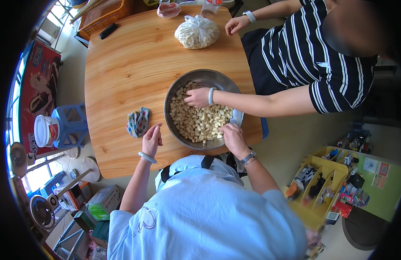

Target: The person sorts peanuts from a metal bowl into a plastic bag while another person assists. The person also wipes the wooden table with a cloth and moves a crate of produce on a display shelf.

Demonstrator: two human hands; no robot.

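Note:
A wide stainless steel bowl [169, 128] stands near the table's front edge, its floor covered with peeled garlic cloves [200, 122]. My right hand [234, 138] reaches over the bowl's near right rim, fingertips down among the cloves; whether it pinches one is hidden. Left of the bowl, my left hand [152, 139] hovers over the table with its fingers curled and thumb close to them. What, if anything, lies between those fingers cannot be made out. A co-worker's hand [198, 97] with a pale bangle is also in the bowl, touching cloves at the far side.
A dotted cloth [138, 122] lies crumpled left of the bowl. Farther back on the wooden table [128, 78] are a tied plastic bag of pale pieces [197, 32], a piece of raw meat [168, 10], a jar [210, 8] and a black object [108, 31]. A person in stripes [294, 52] sits right.

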